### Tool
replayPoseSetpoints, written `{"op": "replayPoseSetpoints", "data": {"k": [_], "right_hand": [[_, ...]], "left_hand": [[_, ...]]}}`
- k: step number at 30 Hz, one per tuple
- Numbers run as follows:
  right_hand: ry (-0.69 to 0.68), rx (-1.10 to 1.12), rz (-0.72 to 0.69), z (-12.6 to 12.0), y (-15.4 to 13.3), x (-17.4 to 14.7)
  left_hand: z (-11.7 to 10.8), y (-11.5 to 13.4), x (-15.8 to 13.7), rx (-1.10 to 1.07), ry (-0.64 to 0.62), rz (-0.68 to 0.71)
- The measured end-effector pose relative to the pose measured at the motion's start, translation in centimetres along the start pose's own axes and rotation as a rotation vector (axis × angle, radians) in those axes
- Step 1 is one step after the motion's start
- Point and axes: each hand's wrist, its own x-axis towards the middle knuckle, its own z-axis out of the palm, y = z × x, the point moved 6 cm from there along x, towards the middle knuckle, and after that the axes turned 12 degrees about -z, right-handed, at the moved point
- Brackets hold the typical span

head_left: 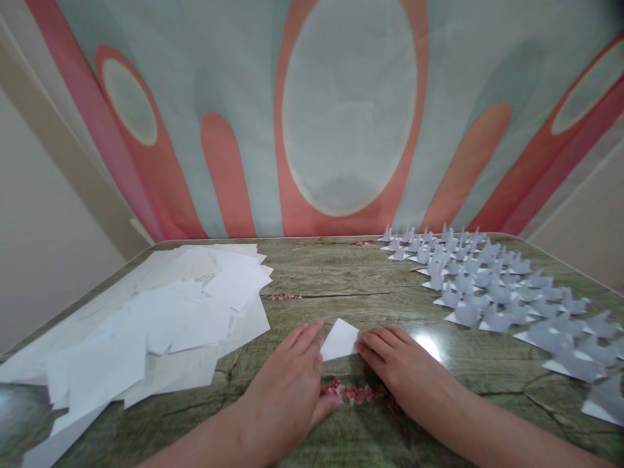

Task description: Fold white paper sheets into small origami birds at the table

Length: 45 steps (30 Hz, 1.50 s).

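A small folded piece of white paper point(340, 340) lies on the table in front of me, its top coming to a point. My left hand point(287, 383) rests beside it with the fingers stretched out and the thumb apart; its fingertips touch the paper's left edge. At the right corner, the bent fingers of my right hand point(397, 361) are together and grip the paper. The right thumb is hidden beneath the hand.
Loose white sheets point(195, 318) are heaped on the left of the wood-patterned table point(322, 273). Several rows of white folded paper birds point(497, 286) stand along the right side. A patterned pink and grey backdrop point(351, 97) rises behind the far edge.
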Motion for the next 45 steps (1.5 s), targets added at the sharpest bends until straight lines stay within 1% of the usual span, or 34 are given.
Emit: {"op": "replayPoseSetpoints", "data": {"k": [3,7,12,16,17,19,21,23,26,29,33,36,41,43,45], "right_hand": [[-0.001,-0.003,-0.008,0.0,0.0,0.0],[0.008,-0.009,-0.007,-0.1,0.1,-0.1],[-0.006,-0.013,-0.017,-0.2,0.1,-0.1],[0.026,-0.010,-0.018,0.0,0.2,-0.1],[0.035,-0.001,-0.019,0.0,0.3,-0.1],[0.058,0.032,-0.016,0.1,0.4,-0.1],[0.088,0.089,0.002,0.1,0.7,-0.1],[0.124,0.166,0.042,-0.1,1.0,-0.1],[0.184,0.265,0.116,-0.5,1.5,-0.1],[0.251,0.318,0.163,-0.5,1.9,-0.2],[0.317,0.390,0.200,0.0,2.5,-0.4],[0.305,0.474,0.240,0.5,2.7,-0.5],[0.295,0.571,0.287,0.6,2.8,-0.5],[0.307,0.593,0.290,0.5,2.7,-0.4],[0.324,0.611,0.285,0.4,2.5,-0.4]], "left_hand": [[-0.2,-0.1,-0.3,0.051,0.006,-0.017],[0.0,0.2,-0.6,0.082,0.044,0.006],[0.1,0.1,-0.5,0.038,0.007,0.002],[-0.5,-0.9,0.3,-0.131,-0.002,-0.004],[-0.4,-1.3,0.6,-0.186,-0.016,-0.025],[-0.3,-2.4,1.3,-0.328,-0.001,-0.108],[0.2,-3.3,1.8,-0.495,0.031,-0.191],[1.1,-3.8,2.0,-0.599,0.047,-0.254],[2.1,-3.5,2.1,-0.671,0.046,-0.248],[2.7,-3.2,2.1,-0.702,0.040,-0.238],[2.6,-3.1,2.0,-0.712,0.062,-0.234],[2.4,-3.2,2.0,-0.706,0.092,-0.241],[3.0,-3.3,1.9,-0.736,0.056,-0.257],[3.1,-3.1,1.9,-0.721,0.061,-0.237],[2.8,-2.7,1.8,-0.660,0.080,-0.178]]}}
